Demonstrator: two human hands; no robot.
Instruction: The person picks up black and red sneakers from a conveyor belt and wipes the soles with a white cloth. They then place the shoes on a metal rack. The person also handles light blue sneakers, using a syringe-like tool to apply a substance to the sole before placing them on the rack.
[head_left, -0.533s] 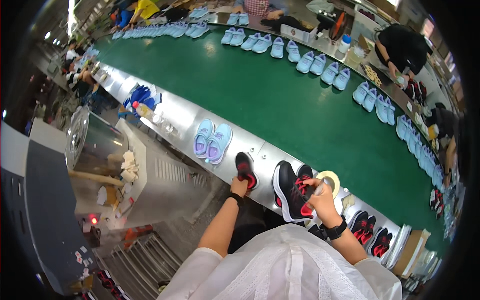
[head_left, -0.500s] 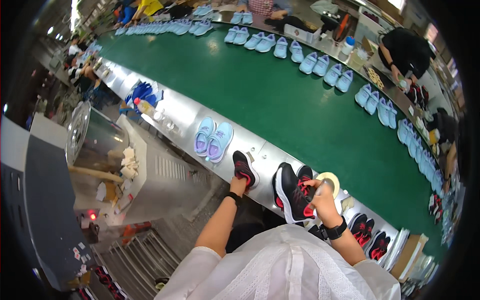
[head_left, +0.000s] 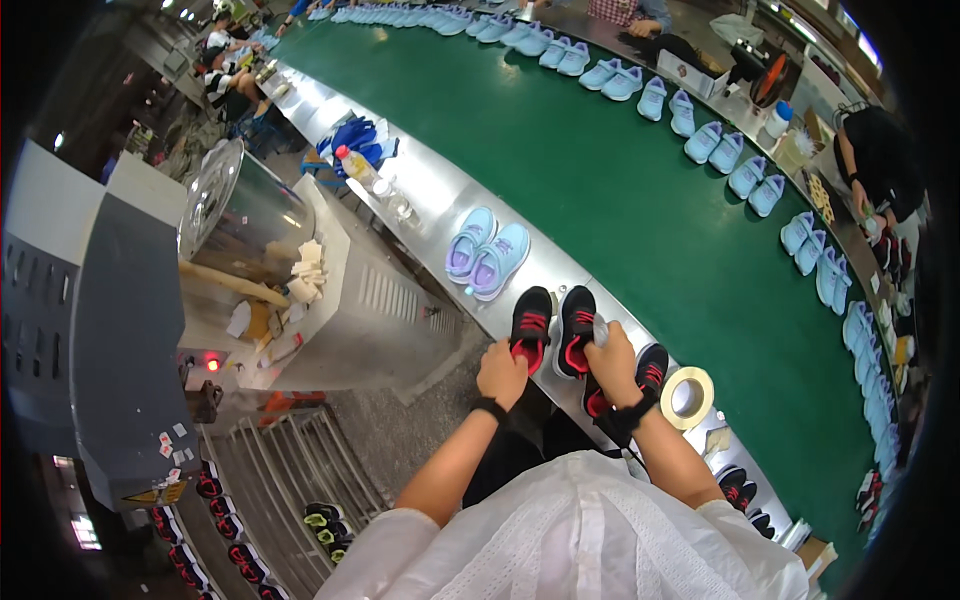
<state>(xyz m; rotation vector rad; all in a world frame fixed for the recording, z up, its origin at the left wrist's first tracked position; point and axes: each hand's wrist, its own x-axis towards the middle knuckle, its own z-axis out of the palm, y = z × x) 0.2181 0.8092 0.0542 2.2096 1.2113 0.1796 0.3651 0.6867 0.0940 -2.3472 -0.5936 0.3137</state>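
My left hand [head_left: 502, 375] is closed on the heel of a black sneaker with red laces and lining [head_left: 531, 328], toe pointing away from me at the steel ledge. Right beside it stands a matching black sneaker [head_left: 577, 318], gripped at its heel by my right hand [head_left: 613, 362]. A small pale, shiny thing [head_left: 600, 328] shows at my right fingers; its kind is unclear. Partly behind my right hand and wrist lies another black and red sneaker [head_left: 653, 366]. A roll of cream tape [head_left: 688, 397] rests to the right of it.
Light blue sneakers [head_left: 487, 252] stand on the steel ledge [head_left: 425, 180], with bottles [head_left: 357, 166] farther left. Beyond runs a green conveyor belt [head_left: 560, 170], lined with blue shoes [head_left: 714, 146]. More black shoes [head_left: 738, 487] sit at right. A machine [head_left: 375, 290] stands left; people work across the belt.
My right hand has lowered its tilted sneaker to the left, beside the one in my left hand. Both shoes now point away from me. The whole view has shifted.
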